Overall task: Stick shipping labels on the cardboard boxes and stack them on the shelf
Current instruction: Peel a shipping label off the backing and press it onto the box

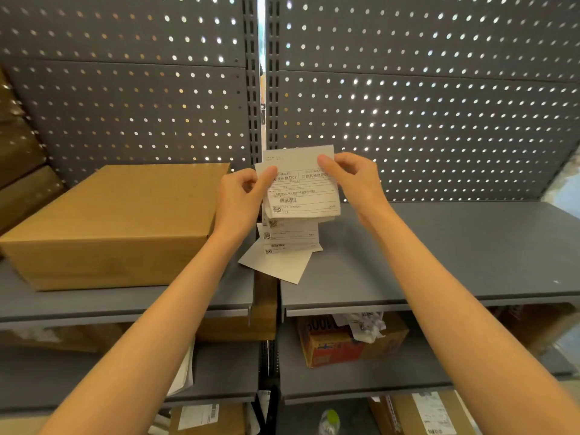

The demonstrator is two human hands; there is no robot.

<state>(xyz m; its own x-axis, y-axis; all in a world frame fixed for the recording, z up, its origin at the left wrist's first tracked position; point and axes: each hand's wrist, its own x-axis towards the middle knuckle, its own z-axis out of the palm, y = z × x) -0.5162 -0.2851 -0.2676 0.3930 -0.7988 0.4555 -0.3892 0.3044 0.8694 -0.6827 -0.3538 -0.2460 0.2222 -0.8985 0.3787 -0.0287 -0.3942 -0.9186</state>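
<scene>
**Both hands on a fanned stack of shipping labels above the shelf**

The person stands square to a grey metal shelf (470,246) backed by perforated panels (408,89), both bare forearms reaching out over it. The left hand (241,199) pinches the left edge of a bundle of shipping labels (301,193), thumb laid on the printed face. The right hand (351,180) pinches the upper right corner of the top sheet, thumb in front and fingers curled behind. The labels are white, printed with barcodes, QR squares and ruled lines, and they hang in a loose fan, the lower sheets trailing down towards the gap between the two shelf boards. Whether the lowest sheet touches the shelf I cannot tell.

Just left of the left hand, a plain brown cardboard box (116,221) lies flat on the left shelf board, its top closed; no label shows on the faces I can see. Further brown cartons (18,171) are stacked at the far left edge.

On the board below right sits an orange-printed carton (332,346) with crumpled white paper (364,324) on top. Lower still are a labelled box (430,412) and the top of a plastic bottle (329,422).
</scene>
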